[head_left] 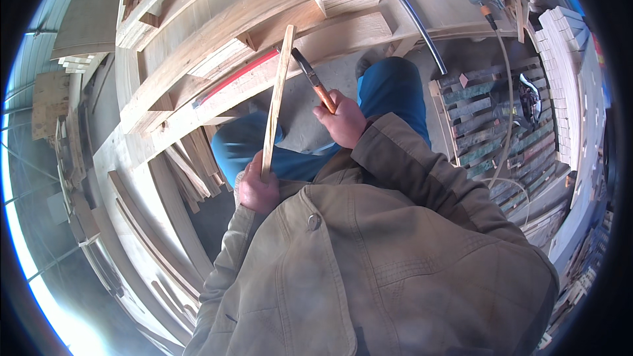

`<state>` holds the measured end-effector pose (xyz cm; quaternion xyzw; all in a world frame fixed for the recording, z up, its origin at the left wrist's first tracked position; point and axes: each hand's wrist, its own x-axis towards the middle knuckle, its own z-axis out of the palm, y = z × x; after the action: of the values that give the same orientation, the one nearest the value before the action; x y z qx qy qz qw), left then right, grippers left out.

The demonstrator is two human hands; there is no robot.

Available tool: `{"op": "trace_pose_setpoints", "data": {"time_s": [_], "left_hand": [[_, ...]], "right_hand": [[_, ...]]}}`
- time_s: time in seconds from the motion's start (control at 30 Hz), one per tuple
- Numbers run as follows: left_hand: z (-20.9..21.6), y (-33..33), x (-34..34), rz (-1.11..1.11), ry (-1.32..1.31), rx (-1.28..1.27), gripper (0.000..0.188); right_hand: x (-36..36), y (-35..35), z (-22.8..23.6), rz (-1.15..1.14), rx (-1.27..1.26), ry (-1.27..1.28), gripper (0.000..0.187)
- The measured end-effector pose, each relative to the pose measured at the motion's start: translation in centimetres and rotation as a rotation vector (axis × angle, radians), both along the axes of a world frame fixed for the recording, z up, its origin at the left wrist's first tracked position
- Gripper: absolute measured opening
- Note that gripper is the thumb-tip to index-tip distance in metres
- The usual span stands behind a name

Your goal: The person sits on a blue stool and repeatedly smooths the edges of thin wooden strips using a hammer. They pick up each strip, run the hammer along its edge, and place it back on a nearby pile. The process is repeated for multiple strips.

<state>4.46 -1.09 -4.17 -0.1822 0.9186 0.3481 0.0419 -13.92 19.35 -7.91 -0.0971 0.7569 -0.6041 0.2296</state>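
My left hand [258,186] is closed around the lower end of a thin wooden strip [277,102], which points up and away from my lap. In my right hand [345,120] is a hand tool [321,92] with an orange-brown handle and a dark metal end; its exact kind does not show clearly. The dark end lies close beside the upper part of the strip, and I cannot tell whether they touch. Beyond the strip, a long red bar [241,76] lies along the edge of a wooden frame [264,10].
A dark shiny tube [422,29] leans at the frame's right end. To the right, a slatted pallet [475,118] bears a dark object [529,100], with a cable [508,72] running across it. Stacked timber [564,86] stands beyond. Long boards [148,224] lie on the left.
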Motion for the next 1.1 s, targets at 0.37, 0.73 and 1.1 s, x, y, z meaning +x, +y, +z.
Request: {"op": "trace_pose_setpoints", "data": {"time_s": [0.37,0.73,1.1], "left_hand": [[0.8,1.2,-1.0,0.037,0.041,0.068,0.055],[1.1,0.1,-0.6,0.011,0.004,0.031,0.056],[0.4,1.3,-1.2,-0.064,0.067,0.029,0.057]], "right_hand": [[-0.7,0.5,0.4,-0.002,0.005,-0.027,0.017],[-0.7,0.7,-0.6,0.069,-0.161,-0.098,0.023],[0.0,-1.1,0.7,-0.047,-0.459,-0.315,0.029]]}}
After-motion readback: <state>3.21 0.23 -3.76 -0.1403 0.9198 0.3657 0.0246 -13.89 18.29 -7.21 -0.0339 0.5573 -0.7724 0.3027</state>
